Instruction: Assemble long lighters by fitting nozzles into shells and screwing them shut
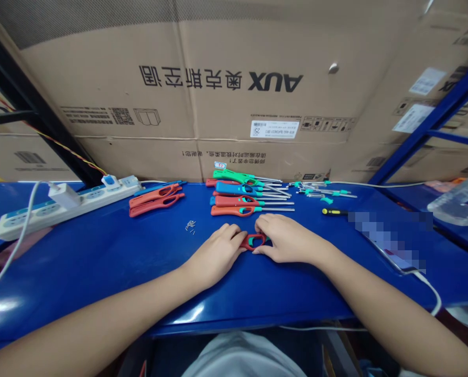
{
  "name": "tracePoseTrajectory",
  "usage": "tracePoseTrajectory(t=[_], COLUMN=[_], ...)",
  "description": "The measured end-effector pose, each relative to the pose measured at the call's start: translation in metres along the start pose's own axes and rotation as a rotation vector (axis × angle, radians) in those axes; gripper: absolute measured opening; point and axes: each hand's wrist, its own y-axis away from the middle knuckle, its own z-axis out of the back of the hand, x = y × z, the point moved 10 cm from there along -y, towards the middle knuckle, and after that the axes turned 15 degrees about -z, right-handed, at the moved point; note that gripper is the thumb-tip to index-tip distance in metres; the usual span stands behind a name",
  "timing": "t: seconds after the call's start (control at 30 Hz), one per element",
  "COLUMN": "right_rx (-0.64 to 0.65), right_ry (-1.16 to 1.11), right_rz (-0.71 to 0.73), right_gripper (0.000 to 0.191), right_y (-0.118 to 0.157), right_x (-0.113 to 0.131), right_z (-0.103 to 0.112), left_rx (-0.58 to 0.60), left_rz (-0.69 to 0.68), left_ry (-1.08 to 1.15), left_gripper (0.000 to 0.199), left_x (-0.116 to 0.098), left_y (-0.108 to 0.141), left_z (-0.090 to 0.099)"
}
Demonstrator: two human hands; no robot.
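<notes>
Between my two hands is a red gas lighter (pixel 254 241) with a green trigger showing in its finger loop. My left hand (pixel 218 254) wraps around its handle end, covering most of it. At the other end my right hand (pixel 283 238) pinches it, fingers above and thumb below. Just beyond lies a stack of long-nosed lighters (pixel 234 201) in red, blue and green with metal tubes pointing right. Left of my hands sit small screws (pixel 190 225) in a loose pile. Farther left are red lighter handle shells (pixel 155 201) without tubes.
Metal tubes with green parts (pixel 322 191) lie at the back right, near a black-and-yellow screwdriver (pixel 335 212). A phone (pixel 391 251) with a cable is at the right. A power strip (pixel 68 207) lies left. Cardboard (pixel 218 115) walls the back of the blue table (pixel 139 272).
</notes>
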Motion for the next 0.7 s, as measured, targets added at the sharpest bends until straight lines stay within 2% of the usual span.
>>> tracePoseTrajectory(t=[0.17,0.37,0.5,0.57,0.63,0.7], right_rx=[0.032,-0.008,0.053,0.078,0.11,0.139], right_ry=[-0.012,0.073,-0.042,-0.067,-0.058,-0.039], right_rz=[0.021,0.005,-0.005,-0.011,0.002,0.044], right_gripper=[0.034,0.029,0.034,0.029,0.019,0.018], right_y=[0.001,0.006,0.001,-0.002,-0.004,-0.004], right_x=[-0.001,0.006,-0.01,-0.022,-0.028,-0.023], right_z=[-0.002,-0.001,-0.003,-0.005,-0.008,-0.013], left_rx=[0.019,-0.009,-0.047,-0.051,-0.009,0.057], left_rz=[0.022,0.016,-0.016,-0.049,-0.096,-0.112], left_ry=[0.016,0.033,0.08,0.093,0.08,0.056], left_gripper=[0.029,0.027,0.028,0.031,0.034,0.035], left_x=[-0.002,-0.002,0.003,0.005,0.004,0.003], left_y=[0.001,0.002,0.002,0.002,0.001,0.0], left_z=[-0.004,-0.004,-0.002,0.001,0.003,0.005])
